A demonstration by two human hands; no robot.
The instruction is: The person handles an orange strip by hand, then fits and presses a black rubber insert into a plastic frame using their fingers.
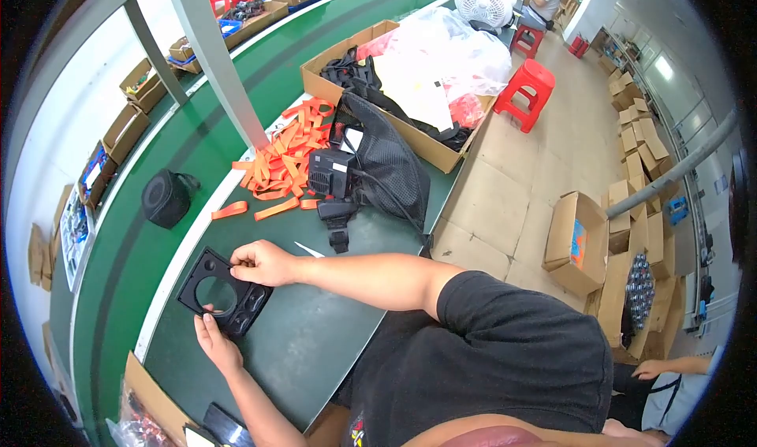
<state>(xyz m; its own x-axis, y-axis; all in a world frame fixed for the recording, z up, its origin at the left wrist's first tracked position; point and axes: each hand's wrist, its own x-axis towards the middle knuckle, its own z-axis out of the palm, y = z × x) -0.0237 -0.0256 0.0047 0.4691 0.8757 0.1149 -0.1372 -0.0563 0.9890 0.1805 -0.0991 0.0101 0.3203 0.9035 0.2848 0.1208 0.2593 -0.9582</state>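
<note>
A flat black plastic frame (247, 314) with a large round opening and a smaller hole is held over the dark green table, near its far edge. My right hand (264, 264) pinches its upper edge between thumb and fingers. At the opposite edge, my left hand (217, 344) is closed on it, thumb beside the round opening. Beyond my right hand lie a black mesh bag (386, 159), a black boxy device (330, 173) and a heap of orange straps (288, 151). A thin white pointed piece (309, 250) rests beside my right forearm.
An open carton (426, 151) of black straps and plastic bags stands at the table's far end. A green conveyor (118, 289) carries a black round pouch (167, 198). A metal post (213, 61) rises beside it. Red stools (527, 92) and cartons (576, 242) stand on the floor. Other people sit nearby.
</note>
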